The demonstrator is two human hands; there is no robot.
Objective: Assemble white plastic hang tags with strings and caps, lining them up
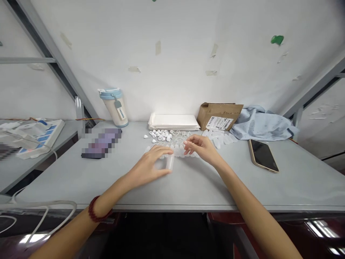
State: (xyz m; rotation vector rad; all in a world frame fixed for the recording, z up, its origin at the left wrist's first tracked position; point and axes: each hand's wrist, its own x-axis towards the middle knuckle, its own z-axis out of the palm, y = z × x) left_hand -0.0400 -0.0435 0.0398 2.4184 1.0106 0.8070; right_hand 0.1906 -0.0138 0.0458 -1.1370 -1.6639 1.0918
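Here's the left hand [151,165], thumb and fingers bridging a translucent piece [169,162], pinching it near opposite ends just above the desk's front edge. Make that piece the clock's centre. Out at two o'clock hovers the right hand [202,147], fingers curled towards the thumb; whether they grip anything, I can't tell. Below its fingertips, a row of similar translucent pieces [178,151] runs leftward.

How does it handle? Looks like thin plastic: light, fairly stiff, probably slick, liable to dent if squeezed hard midway. The ends look the safe purchase, with gentle pressure.

Outward now! Near twelve, small white caps [161,135] and a tangle of pale hooks [180,136]; behind them, white trays [174,121]. Between one and two, the cardboard box [219,117]; past it, a blue cloth [261,124]. Three o'clock, a phone [263,155]. Half past ten, the tumbler [114,108].
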